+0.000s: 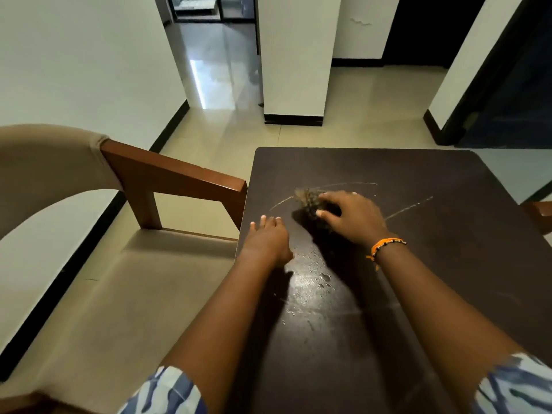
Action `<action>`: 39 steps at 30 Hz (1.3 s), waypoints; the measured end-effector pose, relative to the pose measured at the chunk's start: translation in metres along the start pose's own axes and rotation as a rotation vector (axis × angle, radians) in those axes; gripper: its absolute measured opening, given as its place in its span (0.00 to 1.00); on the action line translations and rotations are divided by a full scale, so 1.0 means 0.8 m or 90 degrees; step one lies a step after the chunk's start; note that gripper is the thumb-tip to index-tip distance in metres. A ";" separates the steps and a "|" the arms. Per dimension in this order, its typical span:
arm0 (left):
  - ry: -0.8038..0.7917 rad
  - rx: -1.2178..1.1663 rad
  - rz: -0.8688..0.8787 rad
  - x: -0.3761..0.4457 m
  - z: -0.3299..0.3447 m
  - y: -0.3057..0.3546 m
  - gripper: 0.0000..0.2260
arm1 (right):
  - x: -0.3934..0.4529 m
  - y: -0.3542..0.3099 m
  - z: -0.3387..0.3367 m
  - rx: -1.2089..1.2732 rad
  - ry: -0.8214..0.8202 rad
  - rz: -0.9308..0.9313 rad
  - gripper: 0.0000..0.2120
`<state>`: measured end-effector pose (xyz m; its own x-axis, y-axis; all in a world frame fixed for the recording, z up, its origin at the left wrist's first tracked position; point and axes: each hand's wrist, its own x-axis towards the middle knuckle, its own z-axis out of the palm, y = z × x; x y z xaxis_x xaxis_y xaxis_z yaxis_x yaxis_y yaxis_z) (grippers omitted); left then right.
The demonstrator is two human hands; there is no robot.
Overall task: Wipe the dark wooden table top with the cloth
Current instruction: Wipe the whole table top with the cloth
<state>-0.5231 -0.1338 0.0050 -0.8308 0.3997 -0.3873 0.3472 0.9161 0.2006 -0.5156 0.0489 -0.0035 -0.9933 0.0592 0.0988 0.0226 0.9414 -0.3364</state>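
Dark cloth (310, 204) bunched under right hand (352, 216), gripped mid-frame on surface (448, 249), unwiped wet patch lying nearer, below; left hand (265, 240) flat, fingers straight, beside.

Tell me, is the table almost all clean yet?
Not yet, I'd say. The near part of the table shines wet with droplets, so it looks already wiped. Right now the right hand presses the cloth mid-table, while the left hand rests flat by the edge. Pale streaks still curve beside the cloth, and the far end looks dry, so that part seems left.
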 end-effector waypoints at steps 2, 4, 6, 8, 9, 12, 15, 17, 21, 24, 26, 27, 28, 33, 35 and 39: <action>-0.009 0.008 -0.039 0.015 0.005 -0.014 0.41 | 0.012 0.003 0.042 -0.036 -0.155 -0.028 0.25; -0.015 -0.020 -0.068 0.024 0.017 -0.025 0.45 | 0.020 -0.004 0.080 -0.061 -0.153 -0.036 0.25; -0.022 -0.086 -0.084 0.028 0.027 -0.032 0.48 | 0.036 -0.027 0.103 -0.058 -0.122 -0.064 0.25; -0.018 -0.136 -0.083 0.030 0.032 -0.037 0.49 | 0.058 -0.057 0.117 -0.048 -0.142 -0.106 0.25; -0.011 -0.149 -0.081 0.031 0.034 -0.039 0.50 | 0.068 -0.071 0.121 -0.045 -0.156 -0.125 0.24; -0.002 -0.136 -0.092 0.035 0.034 -0.039 0.53 | 0.083 -0.086 0.131 -0.042 -0.154 -0.162 0.24; -0.001 -0.100 -0.092 0.048 0.021 -0.034 0.53 | 0.091 -0.054 0.126 -0.046 -0.099 -0.138 0.24; -0.005 -0.095 -0.087 0.058 0.010 -0.027 0.53 | 0.096 -0.016 0.115 -0.067 -0.067 -0.073 0.24; 0.012 -0.052 -0.119 0.062 0.001 -0.019 0.41 | 0.096 0.082 0.081 -0.111 -0.031 0.096 0.24; 0.031 -0.030 -0.122 0.059 0.004 -0.019 0.35 | 0.094 0.127 0.060 -0.098 -0.018 0.232 0.24; 0.035 -0.023 -0.117 0.060 0.006 -0.021 0.33 | 0.099 0.120 0.060 -0.083 -0.018 0.280 0.23; 0.036 -0.022 -0.118 0.061 0.007 -0.022 0.32 | 0.104 0.108 0.064 -0.080 -0.015 0.281 0.23; 0.037 -0.023 -0.119 0.063 0.008 -0.024 0.32 | 0.111 0.092 0.070 -0.078 -0.012 0.264 0.23; 0.034 0.004 -0.122 0.068 0.010 -0.027 0.33 | 0.157 -0.046 0.129 -0.045 -0.069 0.043 0.23; 0.044 0.012 -0.126 0.071 0.007 -0.027 0.24 | 0.168 -0.095 0.148 -0.021 -0.103 -0.040 0.23; 0.023 0.030 -0.129 0.068 -0.003 -0.018 0.29 | 0.181 -0.075 0.142 -0.015 -0.133 -0.088 0.23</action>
<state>-0.5744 -0.1253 -0.0170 -0.9006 0.2067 -0.3823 0.1911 0.9784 0.0788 -0.6738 -0.0368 -0.0757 -0.9889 -0.1388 -0.0538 -0.1155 0.9433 -0.3113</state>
